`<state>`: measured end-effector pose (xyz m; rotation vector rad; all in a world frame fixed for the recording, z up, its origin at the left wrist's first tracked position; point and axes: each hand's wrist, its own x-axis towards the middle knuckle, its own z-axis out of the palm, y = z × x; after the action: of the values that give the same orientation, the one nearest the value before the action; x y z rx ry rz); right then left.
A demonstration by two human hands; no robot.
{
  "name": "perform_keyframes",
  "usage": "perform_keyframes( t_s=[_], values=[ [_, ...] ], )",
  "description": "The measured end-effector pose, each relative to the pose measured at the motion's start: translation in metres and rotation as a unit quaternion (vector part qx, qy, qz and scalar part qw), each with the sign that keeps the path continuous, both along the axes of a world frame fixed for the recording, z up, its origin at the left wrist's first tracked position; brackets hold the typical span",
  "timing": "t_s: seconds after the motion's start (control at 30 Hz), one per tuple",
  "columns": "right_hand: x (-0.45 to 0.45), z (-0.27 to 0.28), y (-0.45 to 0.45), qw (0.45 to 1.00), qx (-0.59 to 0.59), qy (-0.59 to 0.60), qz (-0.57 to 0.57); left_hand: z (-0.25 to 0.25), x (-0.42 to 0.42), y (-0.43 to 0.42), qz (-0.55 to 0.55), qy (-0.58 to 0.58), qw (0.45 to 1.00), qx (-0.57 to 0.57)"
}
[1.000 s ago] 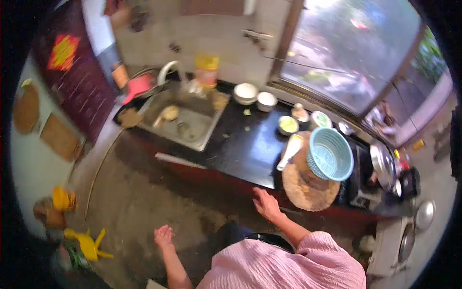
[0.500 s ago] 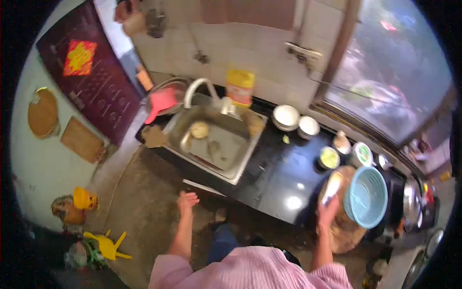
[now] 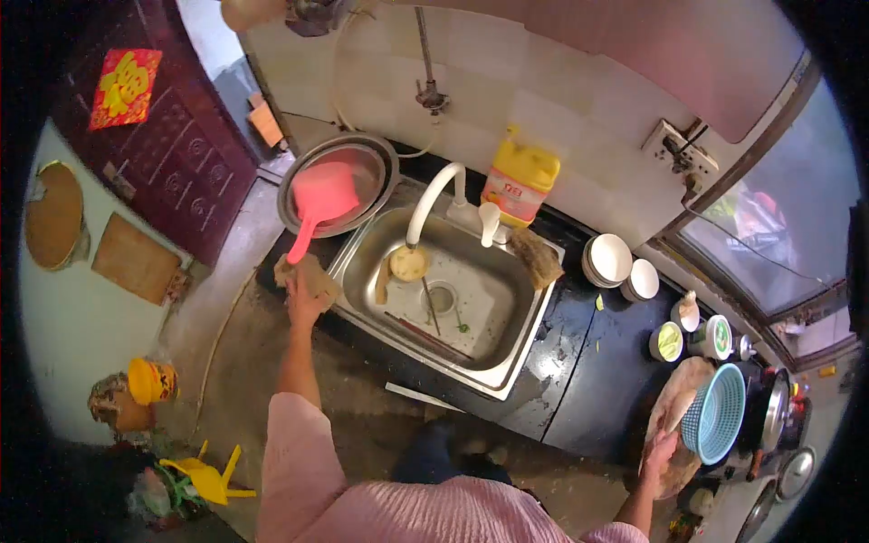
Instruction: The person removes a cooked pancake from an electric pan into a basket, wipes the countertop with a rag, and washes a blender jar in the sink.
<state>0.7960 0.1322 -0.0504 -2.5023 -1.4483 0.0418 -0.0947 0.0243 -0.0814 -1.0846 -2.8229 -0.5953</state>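
Note:
My left hand [image 3: 306, 303] is at the sink's left corner, its fingers closing on the edge of a brown cloth [image 3: 319, 276] that lies on the dark counter. Just above that cloth, the handle of a pink dipper [image 3: 324, 192] sticks out of stacked metal basins [image 3: 385, 163]. Far to the right, my right hand [image 3: 661, 451] grips what looks like a knife [image 3: 679, 409], over a round wooden chopping board [image 3: 668, 480]. The knife is partly hidden by my hand and a blue plastic basket [image 3: 715, 416], which sits on the board's right side.
The steel sink [image 3: 498, 380] holds a round yellowish thing [image 3: 408, 263] and thin sticks. Behind it stand a white faucet [image 3: 439, 195] and a yellow jug [image 3: 522, 176]; a brown rag [image 3: 534, 258] hangs on its corner. White bowls [image 3: 609, 260] line the wall. A yellow stool [image 3: 204, 475] stands on the floor.
My left hand has moved from above the floor in front of the sink to the brown cloth. My right hand stays at the board with the knife. The view has shifted toward the sink.

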Motion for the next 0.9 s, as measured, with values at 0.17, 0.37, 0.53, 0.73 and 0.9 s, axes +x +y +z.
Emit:
perform_keyframes(
  t_s=[0.17,0.37,0.53,0.73,0.9],
  values=[
    [-0.107,0.0,-0.02,0.862,0.065,0.5,0.046,-0.006,0.028,0.002,-0.022,-0.033,0.999,-0.025],
    [-0.316,0.075,-0.035,0.647,-0.097,0.748,0.111,0.035,0.078,-0.011,-0.075,-0.245,0.956,0.145],
    [-0.387,0.1,-0.056,0.618,-0.138,0.749,0.195,0.044,0.048,-0.023,-0.013,-0.221,0.925,0.309],
    [-0.443,0.114,-0.065,0.692,-0.167,0.634,0.301,0.061,0.048,-0.039,-0.081,-0.201,0.928,0.305],
    [-0.55,0.065,-0.08,0.699,-0.146,0.631,0.304,0.12,0.125,-0.037,-0.228,-0.248,0.907,0.254]
  ],
)
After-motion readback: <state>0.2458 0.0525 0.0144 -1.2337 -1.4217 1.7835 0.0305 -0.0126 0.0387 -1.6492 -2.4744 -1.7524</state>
